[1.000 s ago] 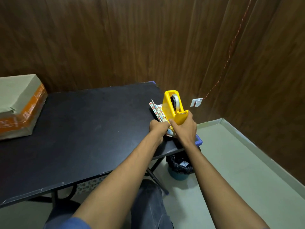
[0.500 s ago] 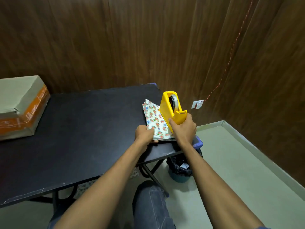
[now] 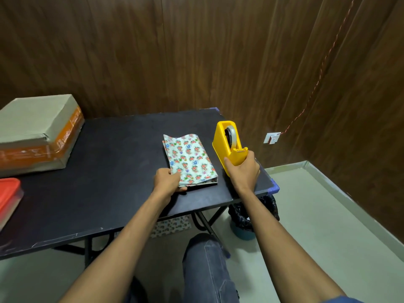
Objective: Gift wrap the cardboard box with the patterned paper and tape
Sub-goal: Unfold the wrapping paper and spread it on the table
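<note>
1. The cardboard box (image 3: 37,132) sits unwrapped at the desk's (image 3: 113,162) ten o'clock corner, well apart from both hands.
2. The folded patterned paper (image 3: 189,159) lies flat near centre; the left hand (image 3: 169,179) pinches its near-left corner.
3. At three o'clock of the paper, the right hand (image 3: 242,171) grips the yellow tape dispenser (image 3: 228,144), a tape roll inside it.
4. This looks like setup: next, probably unfold the paper and fetch the box.
5. A red-lidded container (image 3: 8,197) sits at nine o'clock, contents hidden; a lined bin (image 3: 251,217) stands under the desk.
</note>
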